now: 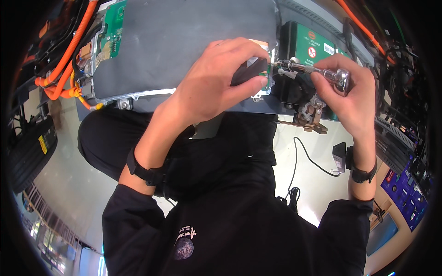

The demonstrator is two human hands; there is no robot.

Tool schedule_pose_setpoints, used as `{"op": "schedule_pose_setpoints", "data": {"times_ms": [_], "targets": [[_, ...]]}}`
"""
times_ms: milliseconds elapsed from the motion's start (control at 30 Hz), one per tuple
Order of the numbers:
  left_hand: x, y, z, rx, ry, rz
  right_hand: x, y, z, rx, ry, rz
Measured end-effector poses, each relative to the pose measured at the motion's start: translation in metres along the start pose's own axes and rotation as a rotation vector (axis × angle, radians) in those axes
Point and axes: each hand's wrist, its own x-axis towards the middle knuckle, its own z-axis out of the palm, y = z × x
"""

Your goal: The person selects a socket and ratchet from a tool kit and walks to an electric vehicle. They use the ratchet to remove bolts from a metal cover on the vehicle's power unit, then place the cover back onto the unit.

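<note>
A metal-framed electronic unit with a green circuit board [112,39] lies in front of me, mostly covered by a dark grey sheet [184,32]. My left hand [225,69] reaches over its right end. Thumb and fingers grip a bent-up black flap [251,72], which looks like part of that sheet, leaving some board bare beneath. My right hand [345,87] is closed round the head of a chrome ratchet wrench [340,78]. Its long extension [294,66] points left, with the tip at the unit's right edge. The fastener there is too small to make out.
Right of the unit sits a black box with a green label [313,48]. Thick orange cables [64,78] run along the left, another at upper right. Below the box is a metal bracket [311,112]. A tyre [34,152] stands at left; a black cord [297,161] hangs near my right wrist.
</note>
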Motion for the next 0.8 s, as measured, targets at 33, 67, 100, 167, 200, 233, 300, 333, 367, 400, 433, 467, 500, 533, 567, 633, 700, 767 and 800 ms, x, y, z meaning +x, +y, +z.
{"op": "schedule_pose_setpoints", "data": {"times_ms": [33,67,100,167,200,233,300,333,367,400,433,467,500,533,567,633,700,767,800], "targets": [[0.0,0.0,0.0,-0.004,-0.002,0.001,0.0,0.0,0.0,-0.019,-0.006,0.003],[0.0,0.0,0.0,-0.001,-0.005,-0.001,0.0,0.0,-0.001,-0.038,-0.014,0.005],[0.0,0.0,-0.001,0.002,-0.008,-0.002,0.001,0.0,-0.001,-0.058,-0.021,0.007],[0.0,0.0,-0.001,0.004,-0.003,0.001,0.001,0.0,0.001,-0.001,-0.007,0.006],[-0.001,0.0,0.0,0.004,0.003,0.005,0.001,0.001,0.001,0.027,0.0,0.005],[-0.001,-0.001,0.0,0.004,0.01,0.009,0.002,0.0,0.001,0.031,0.003,0.006],[-0.001,-0.001,0.001,0.012,0.005,0.006,0.001,-0.001,0.001,0.036,0.012,0.01],[-0.001,-0.001,0.0,0.016,0.002,0.005,0.002,-0.002,0.002,0.025,0.008,0.004],[-0.001,-0.001,0.001,0.021,0.0,0.001,0.002,-0.002,0.002,0.013,0.003,-0.002],[-0.001,0.0,0.001,0.025,-0.001,-0.002,0.003,-0.003,0.002,0.0,-0.002,-0.007],[-0.002,0.0,0.001,0.029,-0.003,-0.005,0.003,-0.003,0.003,-0.005,-0.008,0.004],[-0.001,0.0,0.0,0.024,-0.002,-0.004,0.003,-0.003,0.003,-0.009,-0.012,0.013],[-0.001,0.001,0.0,0.018,-0.001,-0.002,0.003,-0.003,0.002,-0.013,-0.016,0.022],[-0.001,0.002,0.0,0.012,0.0,-0.001,0.003,-0.004,0.0,-0.042,-0.015,0.013],[-0.001,0.001,0.0,0.018,0.001,0.002,0.004,-0.004,0.0,-0.071,-0.014,0.007],[-0.001,0.001,0.001,0.03,0.004,0.007,0.006,-0.005,-0.001,-0.124,-0.028,-0.011],[-0.002,0.0,0.001,0.025,0.005,0.015,0.011,-0.008,-0.004,-0.171,-0.059,-0.041],[-0.002,0.0,0.001,0.024,0.007,0.018,0.015,-0.018,-0.004,-0.226,-0.069,-0.08],[-0.002,0.0,0.001,0.027,0.008,0.017,0.017,-0.025,-0.003,-0.254,-0.073,-0.1]]}}
